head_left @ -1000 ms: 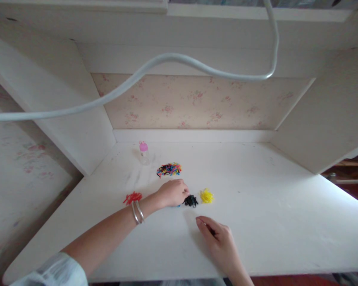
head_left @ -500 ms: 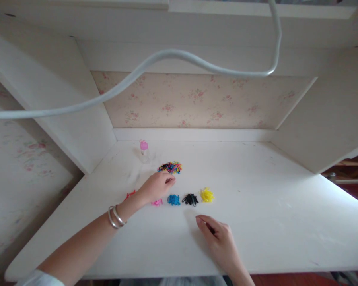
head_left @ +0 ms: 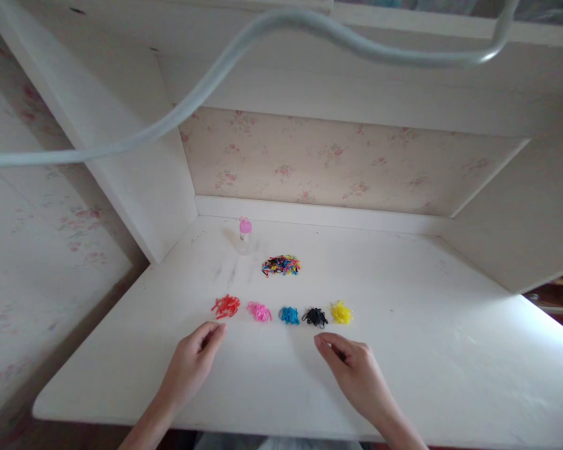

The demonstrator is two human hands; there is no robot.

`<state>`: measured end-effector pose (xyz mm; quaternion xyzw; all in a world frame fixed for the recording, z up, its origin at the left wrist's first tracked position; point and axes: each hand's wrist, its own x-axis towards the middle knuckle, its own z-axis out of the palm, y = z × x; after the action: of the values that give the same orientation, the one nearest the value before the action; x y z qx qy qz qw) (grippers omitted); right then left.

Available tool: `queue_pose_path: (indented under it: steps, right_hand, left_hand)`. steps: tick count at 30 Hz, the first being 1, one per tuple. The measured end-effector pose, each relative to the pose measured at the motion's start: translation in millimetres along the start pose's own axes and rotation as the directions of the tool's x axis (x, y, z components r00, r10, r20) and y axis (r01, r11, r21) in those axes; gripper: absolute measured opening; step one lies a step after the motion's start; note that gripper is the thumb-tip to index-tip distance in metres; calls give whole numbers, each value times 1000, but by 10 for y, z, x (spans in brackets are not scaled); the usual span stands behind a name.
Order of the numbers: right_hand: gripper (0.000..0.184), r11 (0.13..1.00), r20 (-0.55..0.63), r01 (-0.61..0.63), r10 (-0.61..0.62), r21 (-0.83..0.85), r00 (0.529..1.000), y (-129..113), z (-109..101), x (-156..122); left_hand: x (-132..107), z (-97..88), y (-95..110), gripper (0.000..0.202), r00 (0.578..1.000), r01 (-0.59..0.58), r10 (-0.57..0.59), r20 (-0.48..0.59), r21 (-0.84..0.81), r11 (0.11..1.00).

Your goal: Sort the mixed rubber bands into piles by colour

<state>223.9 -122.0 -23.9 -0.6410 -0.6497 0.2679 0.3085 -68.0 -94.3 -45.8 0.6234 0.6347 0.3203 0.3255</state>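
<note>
My left hand (head_left: 196, 355) is closed in a pinch just in front of the pile of red rubber bands (head_left: 226, 305). In front of the black rubber bands (head_left: 315, 317), my right hand (head_left: 349, 369) is pinched too, thumb against forefinger. Anything between either hand's fingertips is too small or hidden to make out. Pink rubber bands (head_left: 259, 311) and blue rubber bands (head_left: 289, 315) lie between the red and black piles, with yellow rubber bands (head_left: 341, 312) at the row's right end. Behind the row is a mixed, many-coloured heap of rubber bands (head_left: 281, 265).
A small clear bottle with a pink lid (head_left: 246, 236) stands at the back left of the white desk (head_left: 426, 375). Side panels and a flowered back wall (head_left: 328, 156) close in the desk. A thick white cable (head_left: 206, 87) crosses the upper view.
My left hand has drawn back from beside the mixed heap to the front of the red pile, uncovering the red and pink bands. My right hand stays near the black pile. The view has shifted.
</note>
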Motion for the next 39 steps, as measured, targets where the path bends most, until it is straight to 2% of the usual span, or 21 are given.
queue_pose_path:
  steps: [4,7,9,10,13,16,23,30,35,39]
  right_hand:
    - [41,967,72,150,-138,-205,988,-395,-52,376]
    - [34,899,166,150,-87,-411,982,-603,85,775]
    - [34,810,216,137,-13,-570,976,-668,251,1037]
    - [34,791,226,136,4,-597,974,-682,342,1153]
    - [34,766,232,128,29,-631,972,-682,584,1419]
    - [36,750,223,112,49,-652,973,-663,727,1558]
    - [43,728,212,108,52,-677,976,-621,774,1595]
    - [43,731,195,111,31,-673,980,-594,586,1541]
    - [43,741,189,119,10,-660,982,-704,507,1412]
    - [47,748,239,227,-94,-623,966,-867,645,1191]
  left_hand:
    - [-52,7,-46,34,1000,-9,9,1,-40,999]
    - [-46,5,-22,34,998,-42,44,49,-46,998]
    - [-43,3,-19,34,996,-65,66,60,-28,998]
    - [-43,3,-22,34,996,-73,73,57,-16,997]
    - [-44,6,-43,33,995,-90,89,41,10,996]
    - [-43,11,-62,32,992,-117,116,58,20,993]
    - [-51,13,-64,32,986,-147,143,81,47,988]
    - [-49,22,-53,33,986,-154,148,82,67,986]
    - [-46,27,-35,34,984,-162,157,85,53,985]
    - [-50,26,-17,34,984,-160,155,83,58,985]
